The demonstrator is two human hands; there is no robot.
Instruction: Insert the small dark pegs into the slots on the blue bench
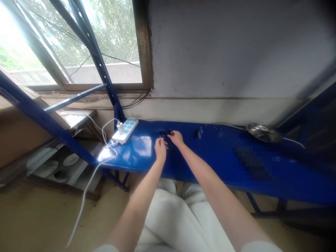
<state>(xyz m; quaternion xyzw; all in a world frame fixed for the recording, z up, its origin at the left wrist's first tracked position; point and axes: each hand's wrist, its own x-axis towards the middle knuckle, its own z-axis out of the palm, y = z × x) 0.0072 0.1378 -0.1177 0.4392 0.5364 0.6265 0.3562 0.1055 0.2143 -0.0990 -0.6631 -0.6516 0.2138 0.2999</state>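
On the blue tabletop, two small dark upright pieces, a left one and a right one, stand side by side. My right hand pinches a third small black piece just to the right of them. Close in front of the pair is my left hand, its fingers curled in and its fingertips near the bases. Whatever it may hold is too small to make out. Farther right lie a small black item and a little clear or bluish cluster, both too small to identify.
A white power strip with a plugged-in charger sits at the left end, its cable hanging over the edge. A shiny metal bowl or plate and a blurred-out dark patch are at the right. A blue metal post rises at left.
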